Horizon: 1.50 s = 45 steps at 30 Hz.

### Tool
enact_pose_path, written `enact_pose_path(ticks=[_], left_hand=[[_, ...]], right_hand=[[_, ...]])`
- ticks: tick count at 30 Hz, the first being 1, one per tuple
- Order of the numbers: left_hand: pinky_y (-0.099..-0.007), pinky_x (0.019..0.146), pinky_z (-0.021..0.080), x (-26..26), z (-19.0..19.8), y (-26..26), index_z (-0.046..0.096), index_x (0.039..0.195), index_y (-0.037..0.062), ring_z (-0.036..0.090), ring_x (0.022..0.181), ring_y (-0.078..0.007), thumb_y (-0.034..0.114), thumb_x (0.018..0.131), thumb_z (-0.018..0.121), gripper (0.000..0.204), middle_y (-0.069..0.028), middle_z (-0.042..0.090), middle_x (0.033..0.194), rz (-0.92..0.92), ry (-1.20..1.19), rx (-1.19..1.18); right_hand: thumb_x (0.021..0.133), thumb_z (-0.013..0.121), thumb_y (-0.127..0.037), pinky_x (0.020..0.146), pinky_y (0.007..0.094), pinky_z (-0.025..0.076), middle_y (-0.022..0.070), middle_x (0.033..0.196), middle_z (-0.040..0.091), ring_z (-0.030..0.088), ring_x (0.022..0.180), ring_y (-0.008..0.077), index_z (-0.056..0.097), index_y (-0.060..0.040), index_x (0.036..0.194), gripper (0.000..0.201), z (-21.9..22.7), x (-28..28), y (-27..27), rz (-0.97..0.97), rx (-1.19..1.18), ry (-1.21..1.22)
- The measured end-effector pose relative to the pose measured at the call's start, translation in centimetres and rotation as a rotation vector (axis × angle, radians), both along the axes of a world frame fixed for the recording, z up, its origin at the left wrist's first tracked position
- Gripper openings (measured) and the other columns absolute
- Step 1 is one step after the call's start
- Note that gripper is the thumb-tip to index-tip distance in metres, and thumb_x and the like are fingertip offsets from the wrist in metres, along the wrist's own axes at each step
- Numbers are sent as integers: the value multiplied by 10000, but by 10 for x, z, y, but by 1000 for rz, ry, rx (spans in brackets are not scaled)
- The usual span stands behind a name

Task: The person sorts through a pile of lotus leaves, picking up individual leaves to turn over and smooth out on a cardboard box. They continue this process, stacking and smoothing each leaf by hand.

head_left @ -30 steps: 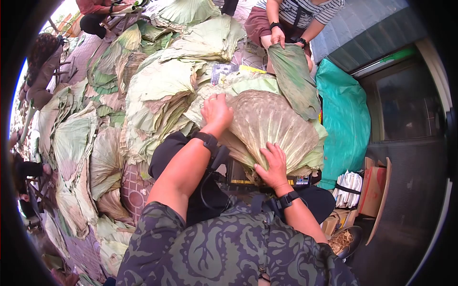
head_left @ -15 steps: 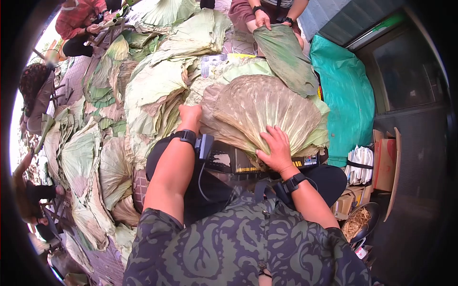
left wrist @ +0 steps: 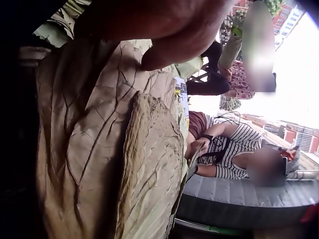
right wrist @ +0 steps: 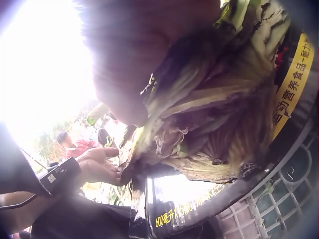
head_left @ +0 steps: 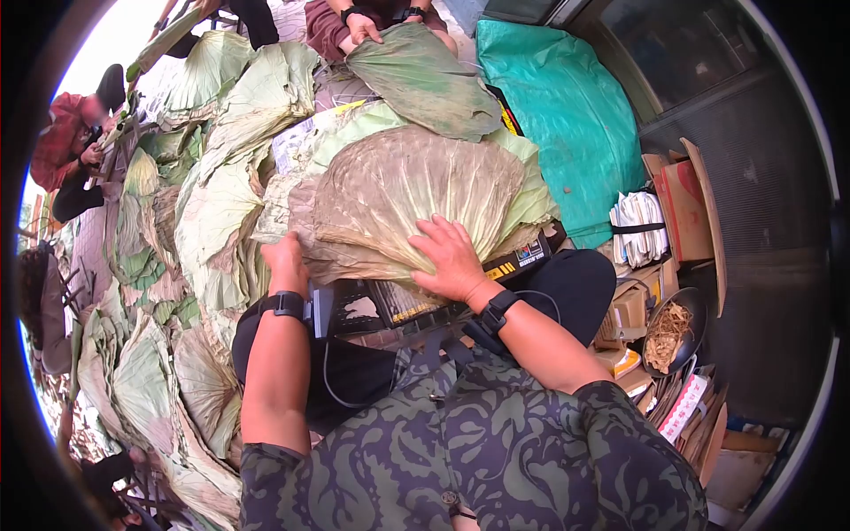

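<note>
A fan-shaped stack of dried brown leaves lies over a black printed box. At the stack's left edge, my left hand grips the leaf border with curled fingers; the right wrist view also shows this hand at the edge. My right hand rests with spread fingers on the ribs near the leaves' narrow end. In the left wrist view, veined leaf surface spreads below my thumb. The right wrist view shows the bunched leaf bases beside the box's yellow lettering.
Across from me, another person's hand holds a green leaf overlapping the stack's far side. Leaf piles cover the ground at left. A green tarp, cartons and a dark bowl stand at right.
My left hand has come down from the stack's upper left to its left edge and gripped it. My right hand stays on the ribs. The head view has shifted right.
</note>
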State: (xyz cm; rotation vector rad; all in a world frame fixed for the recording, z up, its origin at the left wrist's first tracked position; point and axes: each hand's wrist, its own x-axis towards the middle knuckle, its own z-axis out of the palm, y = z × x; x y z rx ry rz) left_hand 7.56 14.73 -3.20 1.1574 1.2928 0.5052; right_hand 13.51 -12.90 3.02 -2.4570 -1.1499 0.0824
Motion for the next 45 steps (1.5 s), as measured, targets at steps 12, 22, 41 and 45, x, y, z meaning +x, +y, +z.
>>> enact_pose_path(ticks=[12,22,41,45], left_hand=[[-442,661,532,-15,12,-7,496,1098,2,573,822,-297,210,810,614,375,-142,540,1036,-198,-137,-542],[-472,742,514,-4,5,-6,500,1080,10,585,880,-295,180,843,568,299,-131,577,1025,-254,-145,-545],[-458,818,491,2,-1,-5,477,1130,-28,588,911,-307,140,840,555,344,-158,575,1048,-336,-237,-572],[-454,814,494,4,-4,-3,468,1143,-35,590,911,-307,133,847,541,349,-159,572,1061,-373,-185,-455]], right_hand=[[612,694,-389,1032,477,222,131,1308,396,311,1241,356,529,-121,1152,625,9,4,-5,37,47,69],[476,804,-197,1015,445,285,143,1356,323,312,1240,371,371,-179,1310,940,29,-2,-45,118,-134,41],[520,761,-187,946,526,325,179,1334,324,343,1170,457,432,-70,1225,787,9,-22,-20,39,-284,-281],[530,742,-194,908,512,363,177,1292,382,387,1123,458,451,-63,1202,744,5,-20,-16,43,-244,-329]])
